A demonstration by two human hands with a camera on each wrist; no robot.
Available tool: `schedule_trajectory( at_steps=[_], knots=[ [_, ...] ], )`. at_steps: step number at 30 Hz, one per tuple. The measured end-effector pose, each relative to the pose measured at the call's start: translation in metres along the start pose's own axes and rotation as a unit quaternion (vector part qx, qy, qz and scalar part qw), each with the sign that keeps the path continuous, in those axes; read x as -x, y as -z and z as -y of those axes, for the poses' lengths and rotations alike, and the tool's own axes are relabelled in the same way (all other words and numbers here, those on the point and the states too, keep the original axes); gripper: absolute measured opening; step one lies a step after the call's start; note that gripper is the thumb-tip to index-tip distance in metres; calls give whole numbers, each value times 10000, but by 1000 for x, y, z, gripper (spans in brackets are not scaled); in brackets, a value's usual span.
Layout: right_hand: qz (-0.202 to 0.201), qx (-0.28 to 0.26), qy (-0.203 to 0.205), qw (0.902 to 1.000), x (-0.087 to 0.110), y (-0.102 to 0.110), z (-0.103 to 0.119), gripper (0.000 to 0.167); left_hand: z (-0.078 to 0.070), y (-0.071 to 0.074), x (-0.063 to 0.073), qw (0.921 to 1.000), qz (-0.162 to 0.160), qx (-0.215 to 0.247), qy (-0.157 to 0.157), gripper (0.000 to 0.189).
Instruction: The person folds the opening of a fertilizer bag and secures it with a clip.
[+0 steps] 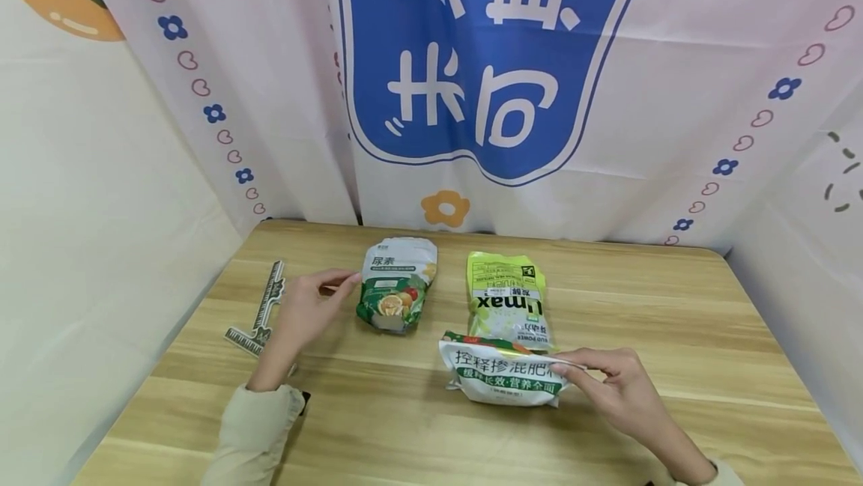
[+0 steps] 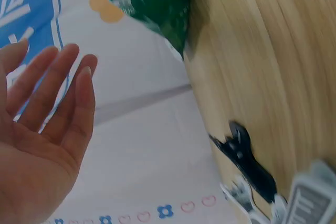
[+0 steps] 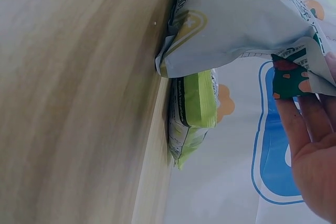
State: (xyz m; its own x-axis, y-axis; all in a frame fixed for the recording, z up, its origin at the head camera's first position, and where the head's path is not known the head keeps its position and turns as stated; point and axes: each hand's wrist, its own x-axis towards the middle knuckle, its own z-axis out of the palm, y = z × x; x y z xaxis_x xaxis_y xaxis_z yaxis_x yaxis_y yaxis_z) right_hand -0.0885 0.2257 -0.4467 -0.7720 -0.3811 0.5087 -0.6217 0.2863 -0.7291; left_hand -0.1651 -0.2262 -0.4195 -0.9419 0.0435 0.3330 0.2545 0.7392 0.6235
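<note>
My right hand (image 1: 620, 389) pinches the right corner of a white-and-green fertilizer bag (image 1: 506, 385) that stands on the table. The right wrist view shows my thumb side cut off at the edge, with the fingers behind the bag's folded top corner. My left hand (image 1: 313, 310) is beside a white-and-green urea bag (image 1: 398, 280), its fingertips close to the bag's left edge; whether they touch cannot be told. In the left wrist view, the left hand (image 2: 47, 114) has loosely extended fingers with nothing between them. A lime-green Umax bag (image 1: 507, 295) lies just behind the white bag.
Left of the urea bag lie two long, narrow black-and-white pieces (image 1: 270, 295) with striped faces, partly hidden by my left arm. All this lies on a wood-grain table (image 1: 674, 321). A printed curtain (image 1: 418, 179) hangs along the table's far edge.
</note>
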Motion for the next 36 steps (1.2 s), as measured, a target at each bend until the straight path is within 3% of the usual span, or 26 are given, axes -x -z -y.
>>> schedule_trajectory(
  at_steps=[7, 11, 15, 18, 22, 26, 31, 36],
  knots=[
    [-28, -15, 36, 10000, 0, 0, 0, 33, 25, 11, 1, 9985, -299, -169, 422, 31],
    [-21, 23, 25, 10000, -1, 1, 0, 32, 37, 14, 3, 9972, -283, -202, 660, 33],
    [-1, 42, -95, 9999, 0, 1, 0, 31, 44, 17, 5, 9946, -201, -581, 842, 39],
    [9, 36, -161, 9999, 0, 1, 0, 31, 47, 18, 6, 9917, -2, -917, 900, 44],
    [14, 43, -101, 9999, 1, 0, -2, 31, 53, 16, 8, 9870, 496, -1200, 952, 51],
    [45, 15, -81, 10000, 0, 0, -3, 30, 59, 13, 10, 9764, 901, -1594, 1143, 60],
    [41, -30, -164, 9999, 0, -1, -2, 30, 58, 14, 12, 9633, 1126, -1839, 1598, 67],
    [8, -23, -167, 9999, 0, -1, -1, 30, 56, 16, 10, 9584, 1298, -1870, 1720, 69]
  ],
)
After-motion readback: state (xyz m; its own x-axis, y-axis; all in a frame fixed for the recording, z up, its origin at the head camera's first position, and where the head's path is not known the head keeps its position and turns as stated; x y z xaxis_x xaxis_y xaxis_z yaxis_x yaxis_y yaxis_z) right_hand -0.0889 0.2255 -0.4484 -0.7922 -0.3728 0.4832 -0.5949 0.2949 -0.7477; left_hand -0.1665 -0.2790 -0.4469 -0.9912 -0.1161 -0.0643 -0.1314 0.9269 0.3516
